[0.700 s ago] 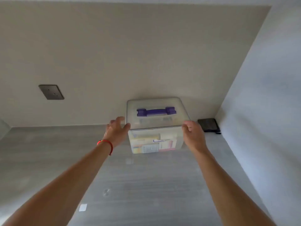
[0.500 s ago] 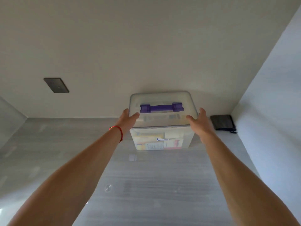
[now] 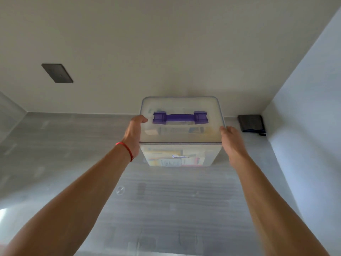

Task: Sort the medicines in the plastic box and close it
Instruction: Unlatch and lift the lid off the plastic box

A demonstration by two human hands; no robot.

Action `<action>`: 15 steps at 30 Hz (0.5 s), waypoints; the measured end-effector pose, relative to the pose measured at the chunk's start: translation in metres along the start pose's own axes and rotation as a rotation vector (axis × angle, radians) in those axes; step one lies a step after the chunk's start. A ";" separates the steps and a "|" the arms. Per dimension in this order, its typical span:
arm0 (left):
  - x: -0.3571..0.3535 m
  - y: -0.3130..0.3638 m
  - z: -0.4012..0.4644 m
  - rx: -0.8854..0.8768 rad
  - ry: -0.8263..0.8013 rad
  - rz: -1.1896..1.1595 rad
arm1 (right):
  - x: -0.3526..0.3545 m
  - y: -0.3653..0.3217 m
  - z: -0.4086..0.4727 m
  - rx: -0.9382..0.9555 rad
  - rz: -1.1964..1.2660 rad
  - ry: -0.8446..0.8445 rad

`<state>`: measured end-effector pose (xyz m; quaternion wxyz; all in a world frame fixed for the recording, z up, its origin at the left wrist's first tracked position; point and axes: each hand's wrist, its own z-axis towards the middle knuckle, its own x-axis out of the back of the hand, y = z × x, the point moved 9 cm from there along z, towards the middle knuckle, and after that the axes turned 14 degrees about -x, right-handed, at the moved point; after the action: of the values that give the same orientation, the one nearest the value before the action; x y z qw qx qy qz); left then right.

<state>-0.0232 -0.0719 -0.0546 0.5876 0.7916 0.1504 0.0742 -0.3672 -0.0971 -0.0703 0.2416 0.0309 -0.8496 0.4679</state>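
Two hands flank the plastic box (image 3: 180, 154), one at each side of its lid (image 3: 181, 124). The left hand (image 3: 133, 134), a red string bracelet (image 3: 127, 151) on its wrist, grasps the lid's left edge with the thumb hooked over the top, close to the purple handle (image 3: 180, 117). The right hand (image 3: 233, 143) lies against the lid's right edge, fingers wrapped around the side — how firmly it grips, I cannot tell. The lid sits closed on the box, and medicine packets (image 3: 173, 159) show blurred through the translucent front wall. The box stands on a grey wood-grain surface (image 3: 166, 209), close against the back wall (image 3: 166, 52). A dark flat object (image 3: 251, 122) lies in the right corner — well apart from a dark wall plate (image 3: 57, 73) at left.
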 end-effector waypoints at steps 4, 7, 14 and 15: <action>0.025 -0.019 -0.043 0.048 -0.003 0.016 | 0.025 0.028 -0.040 -0.063 -0.048 0.094; 0.048 -0.025 -0.072 0.054 0.027 0.113 | 0.043 0.044 -0.067 -0.065 -0.131 0.199; 0.047 -0.007 -0.094 -0.379 -0.046 0.802 | 0.031 0.045 -0.081 -0.101 -0.201 0.072; 0.025 0.008 -0.098 -0.585 -0.073 1.037 | 0.027 0.041 -0.077 -0.127 -0.164 0.016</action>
<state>-0.0276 0.0231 -0.0196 0.6733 0.5690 -0.3026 0.3623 -0.3728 -0.0068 -0.0566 0.2873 0.0811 -0.8702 0.3919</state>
